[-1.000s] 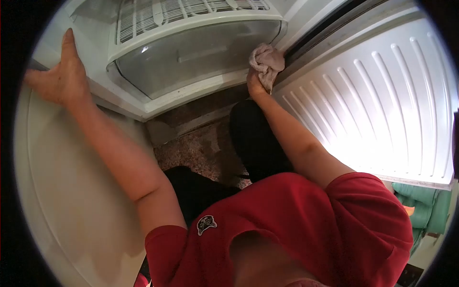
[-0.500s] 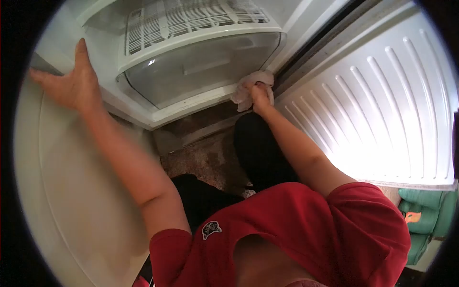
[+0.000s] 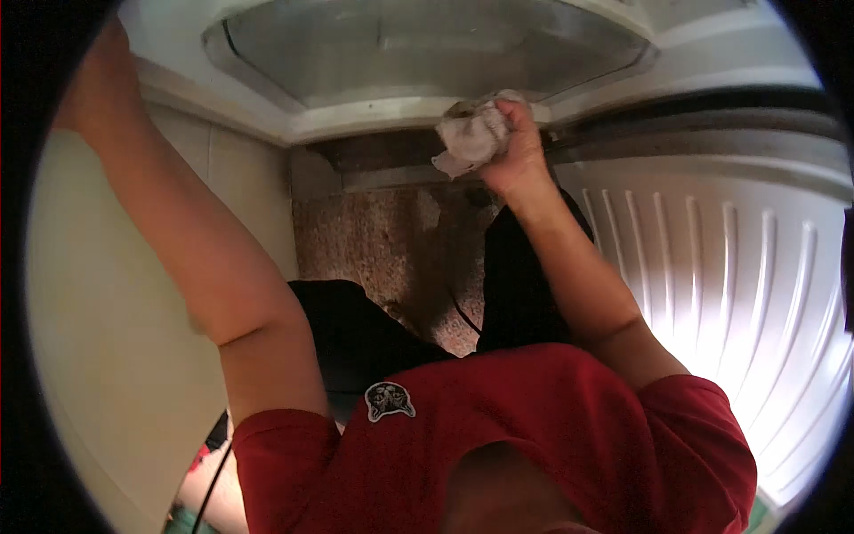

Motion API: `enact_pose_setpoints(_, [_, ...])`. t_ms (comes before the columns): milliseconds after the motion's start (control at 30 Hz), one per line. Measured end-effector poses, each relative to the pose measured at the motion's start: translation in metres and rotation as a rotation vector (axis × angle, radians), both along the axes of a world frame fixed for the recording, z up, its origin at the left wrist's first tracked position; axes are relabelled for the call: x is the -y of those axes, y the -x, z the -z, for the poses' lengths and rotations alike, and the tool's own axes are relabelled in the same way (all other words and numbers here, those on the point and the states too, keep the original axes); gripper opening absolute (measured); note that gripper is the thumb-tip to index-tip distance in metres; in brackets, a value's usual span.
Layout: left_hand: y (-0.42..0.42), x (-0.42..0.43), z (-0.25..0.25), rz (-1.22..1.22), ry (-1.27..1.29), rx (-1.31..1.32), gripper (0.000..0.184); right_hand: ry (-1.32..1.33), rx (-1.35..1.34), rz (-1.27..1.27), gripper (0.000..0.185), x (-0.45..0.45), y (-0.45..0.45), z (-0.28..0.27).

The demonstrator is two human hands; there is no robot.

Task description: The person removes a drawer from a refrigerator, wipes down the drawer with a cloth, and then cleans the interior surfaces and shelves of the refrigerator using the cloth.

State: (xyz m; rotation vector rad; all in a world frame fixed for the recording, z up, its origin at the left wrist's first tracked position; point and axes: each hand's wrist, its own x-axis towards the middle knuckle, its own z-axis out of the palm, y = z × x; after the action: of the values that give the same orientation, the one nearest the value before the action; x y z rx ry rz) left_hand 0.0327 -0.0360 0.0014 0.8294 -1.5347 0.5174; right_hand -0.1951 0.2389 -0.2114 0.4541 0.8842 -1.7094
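Note:
My right hand [image 3: 516,165] is closed around a crumpled, whitish cloth [image 3: 476,133]. The cloth lies against the lower front edge [image 3: 391,109] of an open white fridge, below a clear drawer [image 3: 427,53]. Dark marks show on part of the cloth. Up at the far left, my left hand [image 3: 102,80] rests against the fridge's side edge, thumb pointing up and apart from the fingers. The dark border of the view cuts off its fingertips.
The ribbed inner side of the open fridge door [image 3: 712,258] stands to my right. A smooth pale panel [image 3: 116,294] is on my left. Beneath the fridge front are a dark gap [image 3: 382,151] and a speckled, stained floor [image 3: 356,231]. My knees are close to the fridge.
My view has tilted down and come closer to the drawer's lower edge. My right hand with the cloth has moved left from the corner by the door hinge. My left hand stays at the side.

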Motion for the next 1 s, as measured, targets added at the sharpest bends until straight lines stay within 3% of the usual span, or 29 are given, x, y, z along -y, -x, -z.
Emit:
enact_pose_setpoints(100, [0.000,0.002,0.006,-0.010,-0.005,0.038,0.087,-0.012,0.149,-0.059,0.034,0.000,0.008,-0.022])
enact_pose_setpoints(300, [-0.013,-0.003,0.046,-0.055,-0.088,0.104,0.082,0.022,-0.028,-0.051,0.034,0.001,0.029,-0.001])
enact_pose_setpoints(400, [-0.014,-0.001,0.058,-0.045,-0.099,0.121,0.079,-0.036,0.002,0.015,0.035,0.002,0.026,-0.022])
enact_pose_setpoints(500, [-0.015,-0.002,0.067,-0.038,-0.122,0.121,0.077,0.051,0.073,-0.011,0.031,-0.010,0.045,-0.009])
enact_pose_setpoints(567, [-0.020,-0.004,0.077,-0.043,-0.162,0.130,0.075,-0.106,-0.039,0.048,0.043,-0.012,0.035,-0.022])
enact_pose_setpoints(633, [-0.025,-0.004,0.086,-0.055,-0.204,0.137,0.074,0.164,0.126,-0.165,0.044,-0.032,0.071,-0.009])
enact_pose_setpoints(733, [-0.032,-0.006,0.102,-0.060,-0.279,0.140,0.071,0.156,0.021,-0.164,0.042,-0.038,0.078,-0.030])
enact_pose_setpoints(800, [-0.036,-0.007,0.107,-0.061,-0.310,0.140,0.070,-0.015,-0.126,0.013,0.033,-0.024,0.051,-0.057])
enact_pose_setpoints(1000, [-0.050,-0.025,0.129,-0.074,-0.422,0.147,0.065,-0.130,-0.308,0.100,0.045,-0.026,0.019,-0.067])
